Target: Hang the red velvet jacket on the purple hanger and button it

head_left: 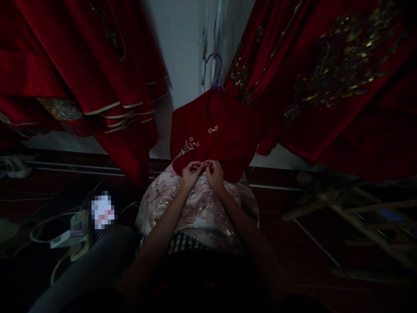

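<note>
A short red jacket [228, 143] hangs from a purple hanger [217, 71] in front of me. Over its lower front edge, my left hand [191, 174] and my right hand [214, 173] come together with fingertips pinched. Between them sits a small beaded fastener [203, 163], gripped from both sides. Higher on the jacket there is a beaded clasp [213, 129], and to the left a beaded ornament [188, 146] with dangling strands. Beneath my wrists spreads a pale floral brocade skirt [208, 208] with metallic threads.
Red garments with pale trim [107, 87] hang at the left. More red garments with gold sequin embroidery [345, 61] hang at the right. A lit screen [103, 211], pixelated, stands at lower left beside white cables and a power strip [78, 224]. A wooden frame [355, 208] lies at right.
</note>
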Action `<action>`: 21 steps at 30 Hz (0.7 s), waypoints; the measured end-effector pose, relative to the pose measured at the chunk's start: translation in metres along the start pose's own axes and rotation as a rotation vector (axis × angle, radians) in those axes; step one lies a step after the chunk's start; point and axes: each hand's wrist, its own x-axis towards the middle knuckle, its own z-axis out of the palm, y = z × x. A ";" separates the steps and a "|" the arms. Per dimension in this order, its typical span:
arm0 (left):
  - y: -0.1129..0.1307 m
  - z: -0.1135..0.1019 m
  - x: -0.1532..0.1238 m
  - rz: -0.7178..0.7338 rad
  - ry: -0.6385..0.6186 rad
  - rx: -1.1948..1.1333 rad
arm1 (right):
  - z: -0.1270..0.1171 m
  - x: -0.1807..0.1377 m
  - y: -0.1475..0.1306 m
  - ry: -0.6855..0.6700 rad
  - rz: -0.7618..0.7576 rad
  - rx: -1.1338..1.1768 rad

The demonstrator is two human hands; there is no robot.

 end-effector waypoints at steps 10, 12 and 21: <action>-0.001 -0.003 0.002 0.028 0.002 0.018 | -0.001 -0.001 -0.002 -0.009 -0.010 -0.009; -0.001 -0.002 0.002 0.032 0.003 0.017 | 0.000 -0.001 -0.002 -0.008 -0.014 -0.013; -0.002 -0.003 0.002 0.021 -0.025 -0.035 | -0.002 -0.002 -0.003 -0.009 -0.025 -0.020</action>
